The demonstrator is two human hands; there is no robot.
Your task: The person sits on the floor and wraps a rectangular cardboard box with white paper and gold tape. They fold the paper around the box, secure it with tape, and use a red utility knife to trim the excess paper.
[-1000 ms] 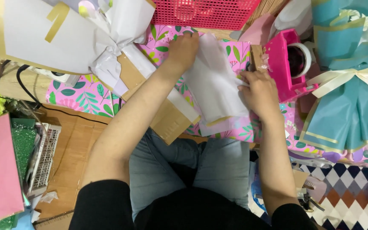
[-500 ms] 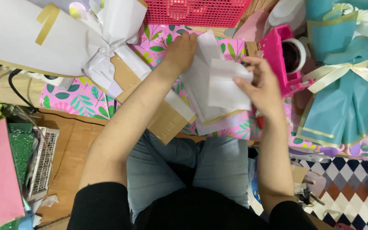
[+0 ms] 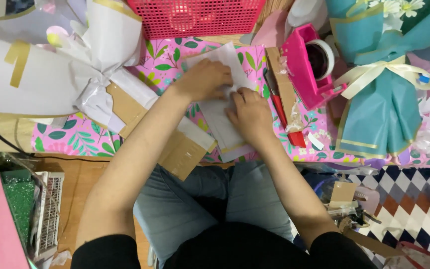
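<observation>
Head view, landmark: white paper sheet (image 3: 222, 119), lying flat on the pink floral cloth (image 3: 75, 137) that covers the counter (image 3: 6, 142), straight ahead of the person's lap.
Left hand (image 3: 206, 78): palm down on the upper part of the sheet, fingers curled and pressing the paper; not closed around it.
Right hand (image 3: 251, 112): palm down on the sheet just below and right of the left hand, fingers bent at the paper's fold; the two hands touch or nearly touch. Whether any fingertip pinches an edge, cannot tell.
Sheet detail: lower edge shows a thin gold stripe; its upper corner sticks out beyond the left hand.
Left of sheet: brown cardboard piece (image 3: 185, 149) running slantwise under the left forearm, overhanging the counter edge.
Far left of sheet: white-wrapped bouquet (image 3: 41, 74) with gold bands, on its side.
Above sheet: red plastic basket (image 3: 195, 17), at the back of the counter.
Right of sheet: red-handled cutter (image 3: 282, 117) just beside the right hand; past it a pink tape dispenser (image 3: 307, 65) with a roll in it.
Far right of sheet: teal-wrapped bouquet (image 3: 381, 99) tied with a cream ribbon.
Below sheet: person's knees in grey-blue trousers.
</observation>
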